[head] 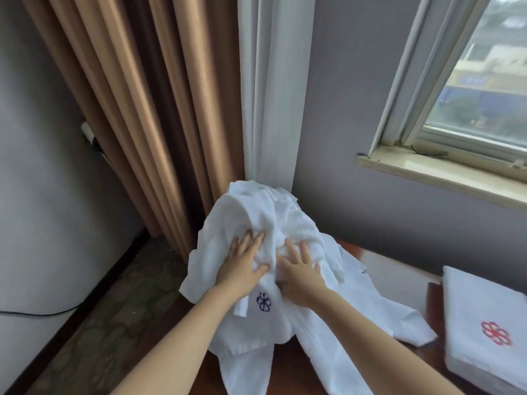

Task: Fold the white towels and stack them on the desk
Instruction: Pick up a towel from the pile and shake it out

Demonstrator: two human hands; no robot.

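Both hands rest on a loose pile of white towels in the lower middle of the frame. The pile lies on the left end of a dark wooden desk, and parts of it hang over the desk edge. The left hand lies flat on the pile with the fingers spread and the thumb stretched out to the right. The right hand is just beside it, almost touching. Its fingers are also straight, their tips sunk a little into the folds, and its thumb is hidden. Below the hands one towel shows a dark blue emblem. At the lower right, well apart from the pile, a folded white towel with a red flower emblem lies flat on the desk. Behind the pile hang a brown curtain and a white curtain. A window with a pale sill is in the upper right. On the left is a patterned floor.
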